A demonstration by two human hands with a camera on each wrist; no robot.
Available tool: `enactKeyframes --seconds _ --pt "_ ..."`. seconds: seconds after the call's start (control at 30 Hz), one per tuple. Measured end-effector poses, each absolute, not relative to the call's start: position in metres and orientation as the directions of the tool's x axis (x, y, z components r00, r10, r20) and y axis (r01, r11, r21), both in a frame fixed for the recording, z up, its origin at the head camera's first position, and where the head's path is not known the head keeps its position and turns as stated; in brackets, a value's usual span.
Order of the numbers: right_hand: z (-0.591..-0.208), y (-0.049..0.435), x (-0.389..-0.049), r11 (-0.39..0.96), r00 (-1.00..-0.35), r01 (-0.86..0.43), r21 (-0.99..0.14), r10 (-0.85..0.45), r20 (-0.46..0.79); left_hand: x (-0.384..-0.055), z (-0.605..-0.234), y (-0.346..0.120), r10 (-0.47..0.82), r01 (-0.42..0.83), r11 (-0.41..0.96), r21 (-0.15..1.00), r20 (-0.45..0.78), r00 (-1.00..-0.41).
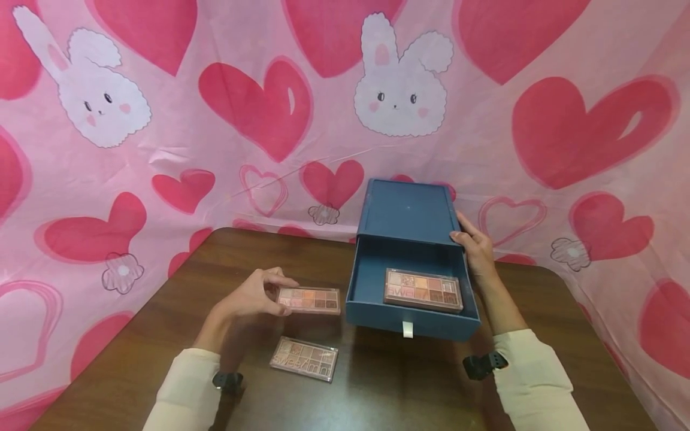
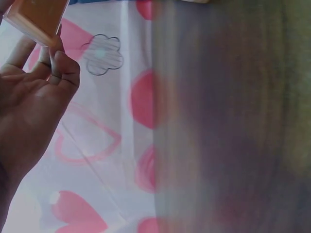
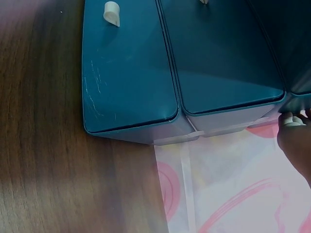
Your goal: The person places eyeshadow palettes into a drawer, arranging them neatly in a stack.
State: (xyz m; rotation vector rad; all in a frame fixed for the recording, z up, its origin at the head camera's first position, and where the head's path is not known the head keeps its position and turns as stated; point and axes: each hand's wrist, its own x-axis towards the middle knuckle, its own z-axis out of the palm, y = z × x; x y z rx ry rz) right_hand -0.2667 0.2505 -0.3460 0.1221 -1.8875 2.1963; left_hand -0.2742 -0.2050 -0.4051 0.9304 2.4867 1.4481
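Note:
My left hand [image 1: 253, 294] pinches an eyeshadow palette [image 1: 315, 301] by its left end, thumb at the near side and fingers at the far side. The palette is left of a blue drawer box [image 1: 411, 209], above the tabletop; its edge shows in the left wrist view [image 2: 41, 22]. With my right hand [image 1: 478, 248] I grip the box's upper right edge. The top drawer [image 1: 372, 313] is pulled out, its white tab [image 1: 408, 330] facing me. Inside, toward the right, lies a second palette [image 1: 423, 291]. A third palette [image 1: 304, 359], in brown tones, lies on the table below my left hand.
In the right wrist view, closed blue drawers [image 3: 129, 73] with white pull tabs [image 3: 112, 13] are stacked under the open one. The wooden table [image 1: 388, 395] ends at a pink cloth backdrop [image 1: 334, 137] with hearts and rabbits.

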Motion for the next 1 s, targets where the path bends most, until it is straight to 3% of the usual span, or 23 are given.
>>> enactKeyframes --seconds 0.2,0.43,1.0 --pt "-0.345 0.250 -0.267 -0.132 -0.964 -0.235 -0.963 0.161 0.213 -0.273 -0.394 -0.205 0.536 0.502 0.338 0.796 0.276 -0.798" --pt "-0.344 0.251 -0.265 -0.130 -0.965 -0.224 -0.966 0.167 0.201 -0.271 -0.379 -0.204 0.549 0.588 0.264 0.765 0.382 -0.744" --pt "-0.347 0.251 -0.266 -0.106 -0.967 -0.220 -0.970 0.158 0.202 -0.264 -0.343 -0.201 0.561 0.632 0.134 0.764 0.467 -0.684"
